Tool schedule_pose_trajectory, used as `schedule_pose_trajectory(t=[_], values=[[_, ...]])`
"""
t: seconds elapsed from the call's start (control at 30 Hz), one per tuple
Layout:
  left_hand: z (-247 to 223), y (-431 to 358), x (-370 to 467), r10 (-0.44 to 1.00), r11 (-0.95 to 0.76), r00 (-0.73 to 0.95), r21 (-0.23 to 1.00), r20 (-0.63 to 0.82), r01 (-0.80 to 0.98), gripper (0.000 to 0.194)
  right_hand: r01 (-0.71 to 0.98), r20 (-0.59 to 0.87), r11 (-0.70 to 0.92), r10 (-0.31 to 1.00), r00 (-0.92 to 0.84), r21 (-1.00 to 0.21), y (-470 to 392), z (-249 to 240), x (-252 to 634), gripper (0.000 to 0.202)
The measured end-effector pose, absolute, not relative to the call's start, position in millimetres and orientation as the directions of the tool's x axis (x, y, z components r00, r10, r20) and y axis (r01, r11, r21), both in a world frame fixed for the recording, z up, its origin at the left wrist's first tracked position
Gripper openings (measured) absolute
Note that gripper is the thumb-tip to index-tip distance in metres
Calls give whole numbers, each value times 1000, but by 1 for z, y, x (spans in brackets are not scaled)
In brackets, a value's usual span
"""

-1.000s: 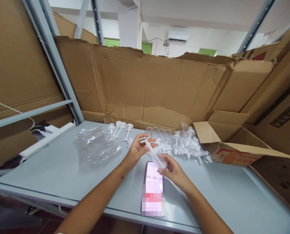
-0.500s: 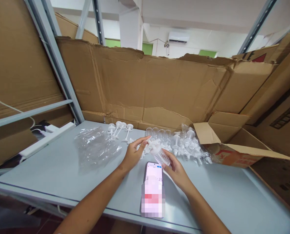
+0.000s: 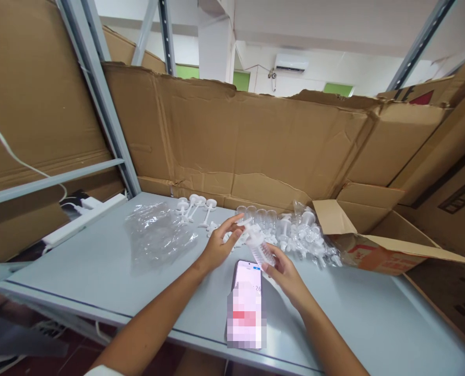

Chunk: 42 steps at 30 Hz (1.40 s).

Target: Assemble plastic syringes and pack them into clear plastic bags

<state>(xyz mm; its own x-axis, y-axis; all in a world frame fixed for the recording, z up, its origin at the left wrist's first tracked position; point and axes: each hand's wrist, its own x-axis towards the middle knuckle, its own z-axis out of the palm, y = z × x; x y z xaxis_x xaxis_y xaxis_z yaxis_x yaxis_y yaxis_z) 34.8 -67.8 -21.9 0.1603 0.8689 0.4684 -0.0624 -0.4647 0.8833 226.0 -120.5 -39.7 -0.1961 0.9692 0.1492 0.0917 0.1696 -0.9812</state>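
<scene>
My right hand (image 3: 283, 269) is closed around the lower end of a clear ribbed plastic cylinder (image 3: 264, 254), which is tilted up to the left. A white cap (image 3: 254, 236) sits on its upper end, with a slim white piece (image 3: 245, 222) sticking out of it. My left hand (image 3: 219, 248) has thumb and index finger around that slim piece, the fingertips a little apart. Just behind the hands lie several small white plastic parts (image 3: 212, 227), partly hidden. Below the cylinder a phone (image 3: 248, 279) lies on the grey table (image 3: 146, 300), its screen lit and partly blurred.
Several white disc-ended rods (image 3: 209, 211) and clear ribbed cylinders (image 3: 261, 216) stand at the back. A crumpled clear bag (image 3: 157, 237) lies left; a bag of parts (image 3: 308, 235) lies right, beside an open carton (image 3: 389, 256). A power strip (image 3: 85, 222) runs along the left edge.
The left fingers have shifted slightly and spread a little at the slim white piece. The right hand still holds the cylinder. The camera view has moved slightly left.
</scene>
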Motion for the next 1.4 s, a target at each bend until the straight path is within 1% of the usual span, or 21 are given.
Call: schedule_pose_trajectory(t=[0.07,0.13,0.17,0.23,0.3,0.37,0.43,0.47,0.53,0.63,0.73,0.83,0.93,1.03,1.13,1.27,1.4], values=[[-16,-67,31,854,-504,121,862,506,-46,41,71,143,158,973,-183,-985,-121,-37,227,41],[-7,-67,22,833,-553,53,832,551,41,35,46,145,155,975,-169,-987,-121,-35,230,41],[-2,-67,16,820,-570,18,813,572,117,32,34,150,157,975,-163,-987,-121,-34,231,40],[5,-71,-4,798,-569,-6,757,602,323,29,14,162,166,975,-150,-986,-121,-32,232,38],[5,-77,-30,799,-512,29,655,600,555,30,-2,175,177,977,-124,-984,-121,-31,233,38],[-2,-85,-61,850,-412,117,510,514,756,34,-18,186,186,977,-100,-982,-121,-30,232,38],[-16,-93,-92,902,-314,151,377,404,871,40,-33,188,185,978,-93,-982,-122,-30,231,39],[-24,-98,-105,920,-283,163,319,356,904,43,-34,183,181,978,-98,-983,-122,-30,230,40],[-39,-105,-126,940,-225,147,236,308,945,46,-33,170,167,979,-110,-985,-122,-31,230,40],[-53,-114,-139,950,-190,133,184,283,964,40,-56,153,147,981,-123,-988,-122,-33,229,36],[-56,-119,-136,948,-204,149,178,281,963,34,-120,141,125,981,-134,-985,-121,-34,229,32],[-55,-120,-129,947,-201,135,209,292,957,33,-159,125,103,983,-134,-982,-120,-35,229,33],[-54,-119,-124,945,-170,88,246,315,954,35,-144,131,114,985,-113,-983,-120,-35,229,35],[-54,-116,-122,940,-143,56,239,337,960,31,-108,164,156,984,-69,-982,-119,-35,229,38],[-53,-113,-121,936,-133,39,249,350,959,27,-115,182,177,983,-37,-978,-120,-33,228,45],[-49,-113,-114,910,-124,-31,341,414,932,21,-140,186,177,981,-47,-974,-121,-31,227,54],[-42,-118,-104,845,-199,-109,497,523,845,20,-143,158,151,987,-39,-978,-122,-33,228,52]])
